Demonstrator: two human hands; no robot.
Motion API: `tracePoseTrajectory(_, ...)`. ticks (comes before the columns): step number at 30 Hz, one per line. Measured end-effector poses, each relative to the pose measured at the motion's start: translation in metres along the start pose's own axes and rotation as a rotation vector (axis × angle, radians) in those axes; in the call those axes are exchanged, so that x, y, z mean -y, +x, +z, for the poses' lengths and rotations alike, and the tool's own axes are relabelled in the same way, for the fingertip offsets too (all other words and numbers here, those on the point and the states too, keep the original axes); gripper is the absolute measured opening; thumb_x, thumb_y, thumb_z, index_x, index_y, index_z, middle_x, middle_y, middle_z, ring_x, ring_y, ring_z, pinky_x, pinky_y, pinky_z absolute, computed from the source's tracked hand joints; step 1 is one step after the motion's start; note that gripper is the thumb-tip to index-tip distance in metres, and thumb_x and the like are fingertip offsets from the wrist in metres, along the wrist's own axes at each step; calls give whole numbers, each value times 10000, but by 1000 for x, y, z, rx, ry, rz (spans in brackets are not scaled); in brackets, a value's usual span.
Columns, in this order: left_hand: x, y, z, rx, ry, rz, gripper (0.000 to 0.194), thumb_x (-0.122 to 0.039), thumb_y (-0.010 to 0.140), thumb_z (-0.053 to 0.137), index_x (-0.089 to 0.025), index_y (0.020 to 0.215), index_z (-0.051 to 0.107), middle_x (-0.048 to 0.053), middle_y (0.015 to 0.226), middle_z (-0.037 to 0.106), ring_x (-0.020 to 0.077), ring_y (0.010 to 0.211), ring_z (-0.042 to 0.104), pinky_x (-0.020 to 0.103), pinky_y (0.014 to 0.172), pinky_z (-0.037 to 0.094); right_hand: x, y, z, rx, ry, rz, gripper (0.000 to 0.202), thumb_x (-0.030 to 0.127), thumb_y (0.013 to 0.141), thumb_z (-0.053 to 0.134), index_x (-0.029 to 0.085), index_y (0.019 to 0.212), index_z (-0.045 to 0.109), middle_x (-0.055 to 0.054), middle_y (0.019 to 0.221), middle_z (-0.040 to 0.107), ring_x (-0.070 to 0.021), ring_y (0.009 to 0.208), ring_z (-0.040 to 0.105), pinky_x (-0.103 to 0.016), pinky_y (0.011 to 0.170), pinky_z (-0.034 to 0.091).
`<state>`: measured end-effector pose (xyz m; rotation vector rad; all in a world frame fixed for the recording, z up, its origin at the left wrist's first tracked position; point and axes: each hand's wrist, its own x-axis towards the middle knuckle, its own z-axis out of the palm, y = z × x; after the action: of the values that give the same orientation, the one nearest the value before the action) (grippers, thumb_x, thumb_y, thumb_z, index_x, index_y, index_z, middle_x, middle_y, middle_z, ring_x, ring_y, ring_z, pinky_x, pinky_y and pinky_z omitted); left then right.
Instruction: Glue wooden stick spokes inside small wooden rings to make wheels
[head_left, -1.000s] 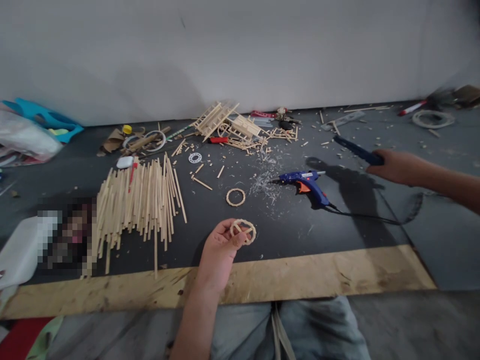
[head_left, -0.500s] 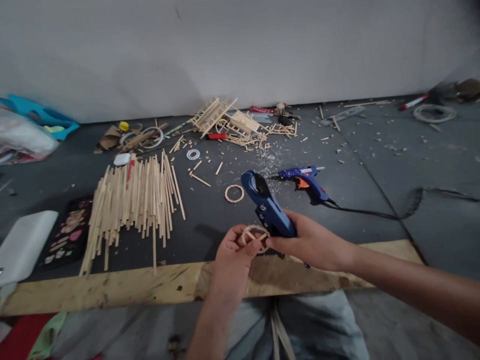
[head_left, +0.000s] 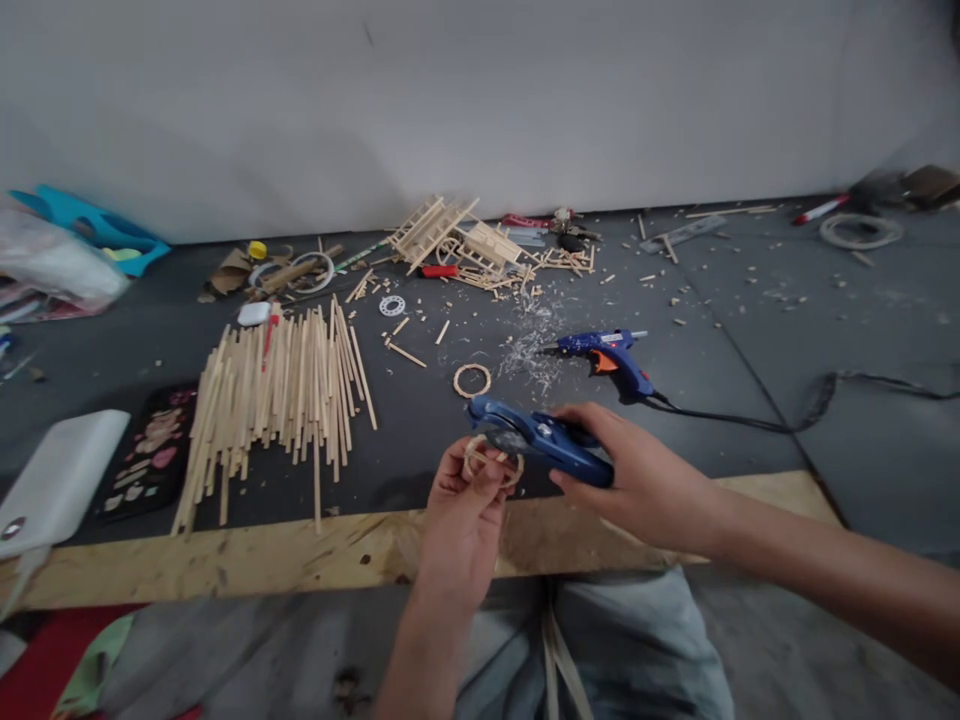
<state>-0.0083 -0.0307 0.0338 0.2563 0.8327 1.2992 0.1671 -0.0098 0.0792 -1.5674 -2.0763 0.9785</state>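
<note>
Between thumb and fingers, my left hand (head_left: 469, 505) pinches a small wooden ring (head_left: 512, 470) with a stick across it, above the table's front edge. My right hand (head_left: 637, 465) is wrapped round the handles of a blue cutter (head_left: 574, 452). The cutter points left, its head over the ring; whether the blade touches wood is hidden. Behind the hands, a second wooden ring (head_left: 472, 380) lies flat on the dark table. A blue glue gun (head_left: 611, 350) with an orange trigger lies on its side behind my right hand.
Many thin sticks (head_left: 285, 380) lie left of my hands, beside a dark phone (head_left: 150, 450) and a white device (head_left: 60, 480). Small wooden structures (head_left: 431, 232) and scraps stand near the wall. The glue gun's cable (head_left: 735, 425) runs right.
The cutter has tilted from pointing up and away to lying nearly level, with its head now over the ring. My left hand has shifted slightly left with the ring.
</note>
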Motion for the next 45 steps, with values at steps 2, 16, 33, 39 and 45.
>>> tracePoseTrajectory(2,-1,-3,1,-25,15,17,270,-128,598,785,-221,797,628,-60,732,647,71,674,606,187,657,475,-2,-7,-4,-18,-91,-34,446,282,750,581,205,1172,458,-90,1138,567,-240,1033,551,-359,876,431)
tracePoseTrajectory(16,1,-10,14,-23,-25,75,297,-108,531,798,-238,743,636,-88,692,619,47,650,571,161,659,454,0,-27,-9,-92,-292,-171,469,239,735,567,208,1185,440,-97,1143,557,-264,1081,523,-399,914,415)
tracePoseTrajectory(33,3,-19,26,-110,-49,205,286,-107,578,777,-236,790,634,-75,733,647,68,644,594,180,608,481,10,-28,-13,-79,-332,-105,377,227,737,548,183,1107,489,-94,1047,587,-252,974,569,-358,816,438)
tracePoseTrajectory(39,2,-23,29,-115,-37,235,291,-78,560,781,-210,780,644,-63,682,623,61,581,563,171,566,483,19,-28,-16,-51,-346,-41,321,235,750,530,175,1063,501,-75,974,593,-234,907,588,-335,760,442)
tracePoseTrajectory(45,-1,-25,34,-115,-9,241,245,-150,578,800,-184,754,632,-53,672,604,74,600,569,189,585,481,19,-25,-17,-17,-365,16,326,261,741,526,195,1060,509,-62,989,589,-221,852,607,-316,713,440)
